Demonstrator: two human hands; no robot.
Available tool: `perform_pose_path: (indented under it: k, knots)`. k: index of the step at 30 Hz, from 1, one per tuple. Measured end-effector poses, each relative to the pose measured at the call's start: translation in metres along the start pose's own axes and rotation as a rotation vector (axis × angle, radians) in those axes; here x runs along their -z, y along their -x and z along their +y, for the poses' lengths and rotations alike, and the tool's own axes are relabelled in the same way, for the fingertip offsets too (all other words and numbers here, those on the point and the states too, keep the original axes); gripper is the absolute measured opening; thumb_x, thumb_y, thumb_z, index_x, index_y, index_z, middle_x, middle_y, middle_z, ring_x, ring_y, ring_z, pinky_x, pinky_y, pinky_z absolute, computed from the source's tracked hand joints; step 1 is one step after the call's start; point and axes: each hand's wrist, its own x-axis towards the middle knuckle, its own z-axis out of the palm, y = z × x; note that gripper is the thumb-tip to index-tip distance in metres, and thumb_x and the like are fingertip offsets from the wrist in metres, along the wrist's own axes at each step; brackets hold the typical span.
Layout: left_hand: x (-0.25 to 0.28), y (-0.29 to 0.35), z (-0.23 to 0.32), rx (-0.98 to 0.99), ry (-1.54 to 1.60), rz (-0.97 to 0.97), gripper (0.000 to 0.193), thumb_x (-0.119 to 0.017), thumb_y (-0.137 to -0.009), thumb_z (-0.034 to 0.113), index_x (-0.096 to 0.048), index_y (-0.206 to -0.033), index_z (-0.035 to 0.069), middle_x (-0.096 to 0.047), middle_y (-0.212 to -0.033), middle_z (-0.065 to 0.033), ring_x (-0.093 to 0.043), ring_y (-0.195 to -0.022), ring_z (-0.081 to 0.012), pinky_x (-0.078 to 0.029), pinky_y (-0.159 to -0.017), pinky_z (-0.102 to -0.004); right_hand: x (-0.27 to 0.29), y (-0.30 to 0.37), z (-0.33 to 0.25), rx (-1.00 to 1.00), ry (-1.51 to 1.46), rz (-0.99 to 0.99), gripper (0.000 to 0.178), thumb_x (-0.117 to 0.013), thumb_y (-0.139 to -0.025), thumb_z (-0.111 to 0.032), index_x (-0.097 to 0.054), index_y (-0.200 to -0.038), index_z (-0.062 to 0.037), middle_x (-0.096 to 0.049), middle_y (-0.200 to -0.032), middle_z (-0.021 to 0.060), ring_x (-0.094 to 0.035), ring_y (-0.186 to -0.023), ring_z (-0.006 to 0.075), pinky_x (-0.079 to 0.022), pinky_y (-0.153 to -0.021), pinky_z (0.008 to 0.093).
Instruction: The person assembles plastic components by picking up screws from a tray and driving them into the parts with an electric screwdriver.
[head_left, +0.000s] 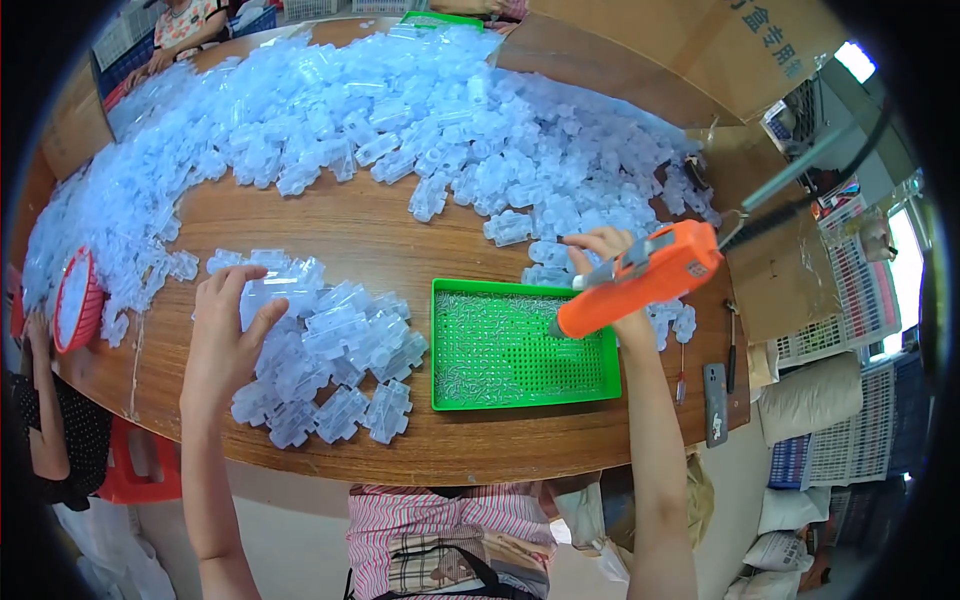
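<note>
My left hand (222, 325) is curved around a clear plastic part (268, 288), its thumb and fingers on either side, at the edge of a small heap of clear plastic parts (350, 335). Farther right, my right hand (604, 246) has its fingers apart over loose clear parts beyond the green tray; the tool in front partly hides it. That tool is an orange electric screwdriver (645, 275), hanging tilted from a cord, its tip over the tray. Small metal screws (475, 330) cover much of the perforated green tray (436, 395).
A large pile of clear parts (330, 110) spreads across the back and left of the wooden table (300, 215). A red basket (88, 300) stands at left, beside another person's arm (42, 400). At right lie a phone (715, 405) and a screwdriver (731, 350), near cardboard (790, 300).
</note>
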Motion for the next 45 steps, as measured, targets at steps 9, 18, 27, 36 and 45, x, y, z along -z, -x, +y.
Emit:
perform_pose_path:
  k: [9, 18, 27, 36, 45]
  knots:
    - [0.0, 0.005, 0.056, -0.206, 0.153, 0.166, 0.039, -0.071, -0.081, 0.011, -0.057, -0.116, 0.003, -0.06, -0.11, -0.015, -0.055, -0.104, -0.0336, -0.043, -0.089, -0.0399, -0.008, -0.006, 0.03, 0.056, 0.133, 0.184, 0.01, -0.06, -0.086, -0.007, -0.063, -0.094, -0.0022, -0.064, -0.086, 0.0084, -0.06, -0.078, 0.023, -0.047, -0.071, 0.0325]
    - [-0.026, 0.009, 0.116, -0.564, 0.391, -0.113, 0.043, -0.075, -0.076, 0.01, -0.061, -0.117, 0.009, -0.06, -0.118, -0.012, -0.057, -0.106, -0.0319, -0.048, -0.089, -0.041, 0.034, 0.051, -0.058, -0.766, -0.818, 0.076, 0.021, -0.051, -0.097, -0.017, -0.059, -0.108, -0.0012, -0.065, -0.089, 0.006, -0.06, -0.068, 0.0107, -0.049, -0.052, 0.0249]
    - [-0.058, 0.004, 0.144, -0.544, 0.919, -0.609, 0.06, -0.085, -0.068, 0.025, -0.06, -0.121, 0.008, -0.061, -0.124, -0.0102, -0.059, -0.112, -0.0273, -0.048, -0.093, -0.0369, 0.013, 0.087, -0.124, -0.723, -0.583, -0.286, 0.021, -0.058, -0.096, -0.017, -0.068, -0.105, 0.0002, -0.065, -0.077, 0.0035, -0.057, -0.058, 0.007, -0.045, -0.046, 0.0214]
    - [-0.048, 0.035, 0.131, -0.569, 0.701, -0.356, 0.055, -0.086, -0.066, 0.022, -0.065, -0.116, 0.01, -0.063, -0.1, -0.0072, -0.062, -0.097, -0.0243, -0.051, -0.08, -0.0347, 0.033, 0.027, -0.099, -0.152, -0.181, 0.388, 0.075, -0.069, -0.087, -0.029, -0.029, -0.144, -0.0006, -0.032, -0.146, 0.0151, -0.04, -0.126, 0.0265, -0.037, -0.101, 0.042]
    - [-0.05, 0.046, 0.13, -0.583, 0.399, -0.394, 0.081, -0.084, -0.066, 0.021, -0.048, -0.138, 0.011, -0.061, -0.095, -0.0099, -0.059, -0.09, -0.0269, -0.049, -0.077, -0.0376, 0.013, 0.014, -0.083, -0.285, -0.697, 0.062, 0.036, -0.074, -0.084, -0.017, -0.059, -0.113, -0.0014, -0.063, -0.108, 0.0049, -0.06, -0.094, 0.0118, -0.05, -0.082, 0.029]
